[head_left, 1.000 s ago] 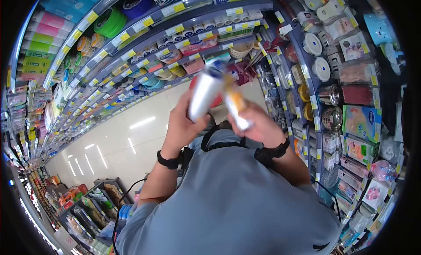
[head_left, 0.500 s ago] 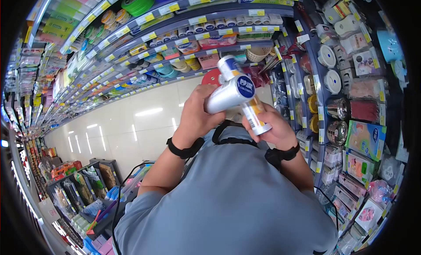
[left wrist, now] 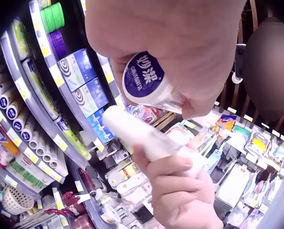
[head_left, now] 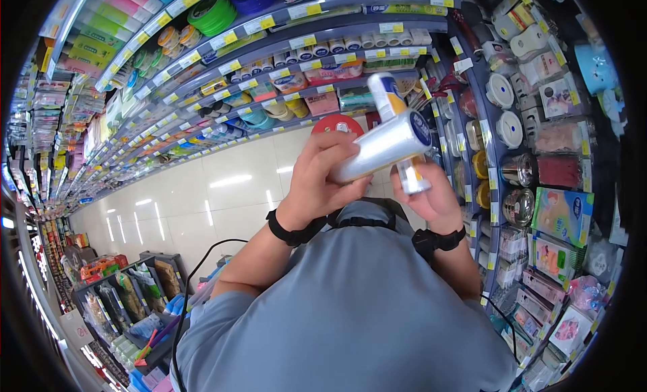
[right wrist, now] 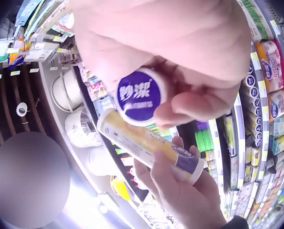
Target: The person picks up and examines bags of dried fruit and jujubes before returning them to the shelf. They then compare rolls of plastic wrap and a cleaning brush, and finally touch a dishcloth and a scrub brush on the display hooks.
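Note:
In the head view my left hand grips a silvery white roll, its round blue end label facing up and right. My right hand holds a second roll with yellow, white and blue on it. The first roll crosses in front of the second; whether they touch I cannot tell. In the left wrist view, the left hand's roll shows its blue end and the right hand's roll looks white. The right wrist view shows the right hand's blue roll end and the left hand's yellow-labelled roll.
Curved shelves of rolls, packs and tubs stand in front and to the left. Hanging goods and containers line the shelves on the right. A red round thing is behind the rolls, above the tiled floor.
Both rolls have moved right in the head view, and my left hand has shifted right with its roll. The blur of the earliest frame is gone. Both hands keep their hold.

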The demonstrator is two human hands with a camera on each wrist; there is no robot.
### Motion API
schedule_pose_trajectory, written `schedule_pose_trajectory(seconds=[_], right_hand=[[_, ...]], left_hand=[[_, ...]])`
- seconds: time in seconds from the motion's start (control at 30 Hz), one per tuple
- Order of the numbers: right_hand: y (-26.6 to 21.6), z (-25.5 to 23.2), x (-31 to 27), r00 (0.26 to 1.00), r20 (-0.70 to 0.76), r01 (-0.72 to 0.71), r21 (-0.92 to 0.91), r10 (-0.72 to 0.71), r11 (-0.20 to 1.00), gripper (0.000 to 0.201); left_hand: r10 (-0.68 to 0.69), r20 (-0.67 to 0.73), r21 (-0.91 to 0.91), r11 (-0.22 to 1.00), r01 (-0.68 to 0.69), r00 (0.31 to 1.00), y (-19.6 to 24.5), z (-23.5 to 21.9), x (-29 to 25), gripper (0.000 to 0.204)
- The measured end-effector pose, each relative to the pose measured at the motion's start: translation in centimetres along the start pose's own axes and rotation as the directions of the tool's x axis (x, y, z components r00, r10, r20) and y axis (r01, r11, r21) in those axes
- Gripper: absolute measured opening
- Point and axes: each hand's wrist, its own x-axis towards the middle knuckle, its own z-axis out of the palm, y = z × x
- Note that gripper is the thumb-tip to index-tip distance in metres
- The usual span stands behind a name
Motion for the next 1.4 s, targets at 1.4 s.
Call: schedule_pose_trajectory(seconds=[1.4], right_hand=[[-0.6,1.3,-0.7,0.623,0.270,0.304,-0.948,-0.735,-0.090,0.039]], left_hand=[[-0.555,0.593,-0.417,0.409,0.812,0.583,0.1,-1.4,1.8,0.074]])
